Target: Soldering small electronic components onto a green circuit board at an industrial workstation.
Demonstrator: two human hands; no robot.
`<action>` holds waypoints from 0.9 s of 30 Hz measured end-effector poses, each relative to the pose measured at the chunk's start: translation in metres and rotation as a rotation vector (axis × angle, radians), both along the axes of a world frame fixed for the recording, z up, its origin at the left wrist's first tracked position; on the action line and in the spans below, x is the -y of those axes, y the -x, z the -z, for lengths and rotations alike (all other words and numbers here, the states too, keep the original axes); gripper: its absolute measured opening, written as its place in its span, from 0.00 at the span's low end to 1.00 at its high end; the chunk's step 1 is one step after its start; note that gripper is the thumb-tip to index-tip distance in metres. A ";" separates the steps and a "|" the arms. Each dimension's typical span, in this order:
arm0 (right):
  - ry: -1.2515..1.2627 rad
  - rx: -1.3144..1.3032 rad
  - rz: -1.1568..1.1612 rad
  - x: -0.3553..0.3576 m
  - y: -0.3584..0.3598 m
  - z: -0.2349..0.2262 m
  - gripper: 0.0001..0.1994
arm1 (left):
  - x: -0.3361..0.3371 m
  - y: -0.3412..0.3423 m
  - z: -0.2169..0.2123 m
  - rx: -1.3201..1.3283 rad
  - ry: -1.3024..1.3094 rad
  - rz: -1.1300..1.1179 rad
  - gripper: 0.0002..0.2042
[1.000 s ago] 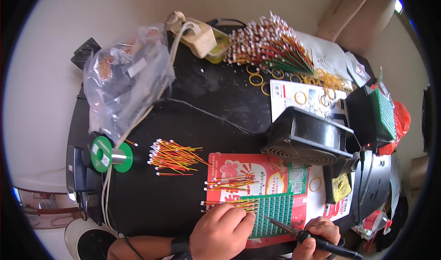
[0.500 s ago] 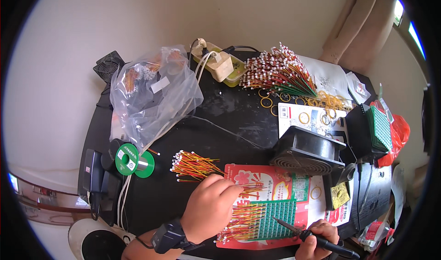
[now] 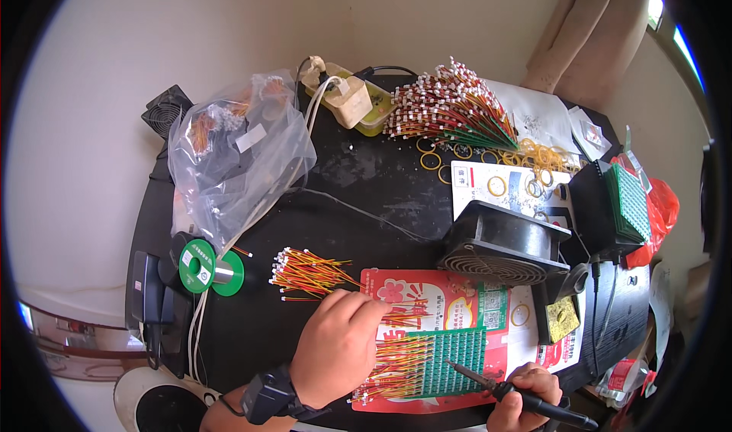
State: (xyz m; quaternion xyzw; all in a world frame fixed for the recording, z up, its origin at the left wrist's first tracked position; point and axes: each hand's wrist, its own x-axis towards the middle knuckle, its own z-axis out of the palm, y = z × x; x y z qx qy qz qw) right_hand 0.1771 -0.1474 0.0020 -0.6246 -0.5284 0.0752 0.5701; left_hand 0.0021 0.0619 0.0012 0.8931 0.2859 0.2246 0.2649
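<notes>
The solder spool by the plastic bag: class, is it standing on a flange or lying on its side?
On its side: the solder spool shows both green flanges on edge, core horizontal between them.

This is a small electronics soldering workstation, set up more like a home workshop than a factory line. A black bench [image 3: 366,203] stands against a plain pale wall, with a curtain at the far right. On it lie bundles of short red and yellow wires [image 3: 309,270], a larger heap of connector leads [image 3: 450,112] at the far side, a green spool of solder [image 3: 200,262] on the left, and a green circuit board [image 3: 450,359] near the front. A black extraction fan [image 3: 499,241] sits to the right, a power strip [image 3: 347,96] at the far edge, and a soldering iron [image 3: 496,386] is in the right hand [image 3: 526,390].
</notes>
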 end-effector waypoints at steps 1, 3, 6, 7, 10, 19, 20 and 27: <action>0.005 0.001 0.000 0.000 0.000 -0.001 0.12 | 0.000 0.000 0.000 0.002 0.004 0.000 0.08; 0.017 0.000 -0.003 0.000 0.000 -0.004 0.12 | -0.001 0.000 -0.002 0.017 0.006 -0.006 0.08; 0.034 -0.006 -0.003 0.000 0.000 -0.005 0.12 | -0.003 0.001 -0.008 0.048 0.032 -0.017 0.09; 0.037 -0.014 0.000 0.000 0.000 -0.005 0.12 | -0.002 0.001 -0.010 0.061 0.055 -0.024 0.09; 0.026 -0.009 -0.008 0.001 -0.002 -0.003 0.11 | 0.001 0.005 -0.018 0.039 0.158 0.005 0.14; 0.008 -0.033 -0.039 -0.001 -0.004 -0.002 0.12 | 0.025 0.006 -0.031 0.172 0.625 -0.001 0.06; 0.015 -0.033 -0.036 -0.002 -0.004 -0.002 0.12 | 0.026 0.006 -0.030 0.171 0.632 0.001 0.06; 0.041 -0.005 -0.033 -0.006 -0.004 -0.006 0.13 | 0.032 0.007 -0.027 0.312 0.838 0.042 0.02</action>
